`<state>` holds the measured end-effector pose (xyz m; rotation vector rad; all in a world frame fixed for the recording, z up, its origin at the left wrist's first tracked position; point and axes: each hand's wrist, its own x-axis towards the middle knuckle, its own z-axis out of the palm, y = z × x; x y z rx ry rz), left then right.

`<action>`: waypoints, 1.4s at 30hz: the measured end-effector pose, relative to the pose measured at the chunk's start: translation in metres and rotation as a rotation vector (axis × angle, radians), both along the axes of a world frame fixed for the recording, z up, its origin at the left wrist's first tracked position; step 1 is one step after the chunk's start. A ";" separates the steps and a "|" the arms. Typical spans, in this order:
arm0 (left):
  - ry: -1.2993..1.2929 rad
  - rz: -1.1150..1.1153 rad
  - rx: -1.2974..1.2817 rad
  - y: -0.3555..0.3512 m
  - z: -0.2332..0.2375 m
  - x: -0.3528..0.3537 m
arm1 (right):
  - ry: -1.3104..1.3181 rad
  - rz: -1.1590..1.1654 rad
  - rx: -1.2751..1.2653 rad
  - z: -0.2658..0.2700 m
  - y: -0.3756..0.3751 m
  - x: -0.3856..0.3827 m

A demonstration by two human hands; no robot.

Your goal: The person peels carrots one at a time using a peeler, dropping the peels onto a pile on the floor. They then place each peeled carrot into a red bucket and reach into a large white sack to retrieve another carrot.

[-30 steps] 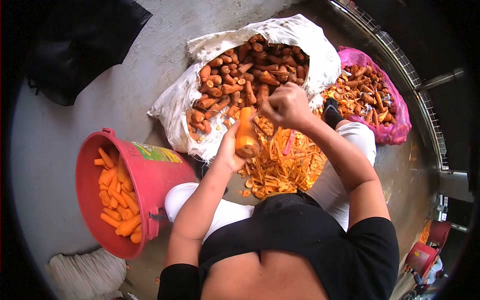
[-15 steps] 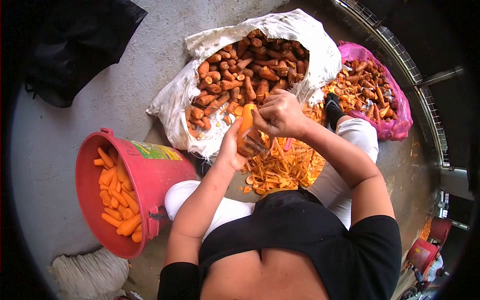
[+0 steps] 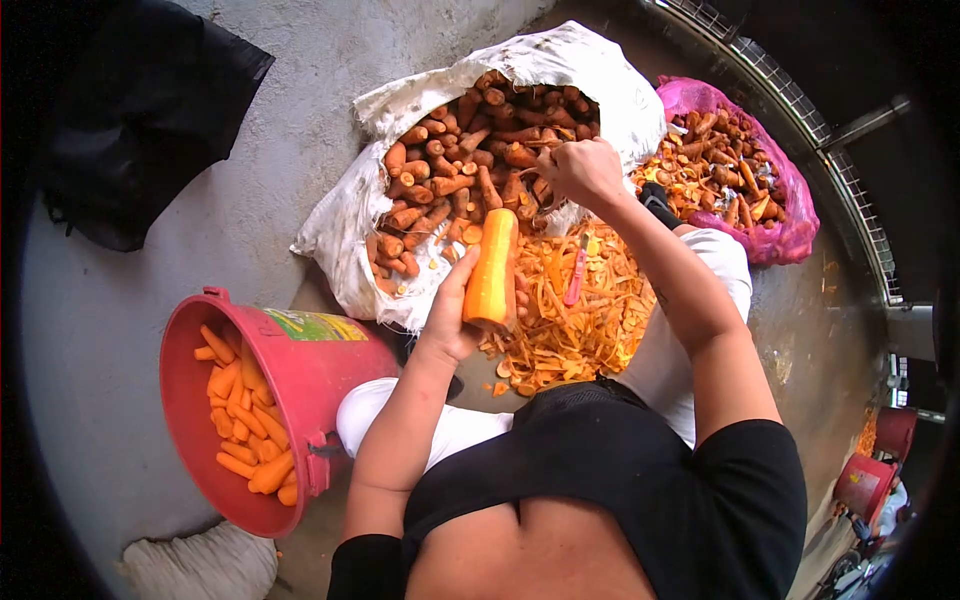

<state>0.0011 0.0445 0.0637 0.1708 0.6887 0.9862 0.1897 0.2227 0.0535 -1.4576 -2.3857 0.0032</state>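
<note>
My left hand (image 3: 453, 310) is closed around a thick, mostly peeled carrot (image 3: 492, 270), held upright with its cut end toward me. Up and to the right, my right hand (image 3: 585, 172) is a fist, apart from the carrot. A thin peeler (image 3: 546, 192) shows partly below its fingers; most of it is hidden. Beneath both hands lies a pile of orange peelings (image 3: 590, 335), with a pink-handled knife (image 3: 577, 275) resting on it. Just beyond, unpeeled carrots (image 3: 445, 165) fill an open white sack (image 3: 345, 215).
A red bucket (image 3: 335, 345) tipped toward me at the left holds peeled carrots (image 3: 245, 410). At the far right is a pink bag (image 3: 795, 215) of carrot scraps. Black cloth (image 3: 140, 110) lies upper left, a pale sack (image 3: 205, 570) lower left. Another red bucket (image 3: 863, 485) stands at right.
My right hand has moved from the carrot up and away to the right. The carrot now shows more fully in my left hand. The view has shifted slightly.
</note>
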 end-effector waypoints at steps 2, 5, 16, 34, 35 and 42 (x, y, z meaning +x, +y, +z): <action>-0.028 0.044 -0.023 0.004 -0.004 -0.003 | 0.157 0.010 -0.079 0.005 -0.007 -0.007; -0.011 0.092 -0.108 0.006 -0.025 -0.007 | 0.237 0.166 -0.112 0.016 -0.025 -0.018; -0.025 0.159 -0.133 0.009 -0.037 -0.004 | 0.328 0.696 0.109 0.033 -0.076 -0.036; 0.015 0.159 -0.081 0.006 -0.020 -0.004 | 0.475 0.755 0.068 0.028 -0.077 -0.037; 0.008 0.160 -0.072 0.005 -0.017 -0.003 | 0.505 0.764 0.056 0.027 -0.077 -0.038; 0.065 0.165 -0.045 0.005 -0.006 -0.001 | 0.537 0.772 0.043 0.027 -0.077 -0.040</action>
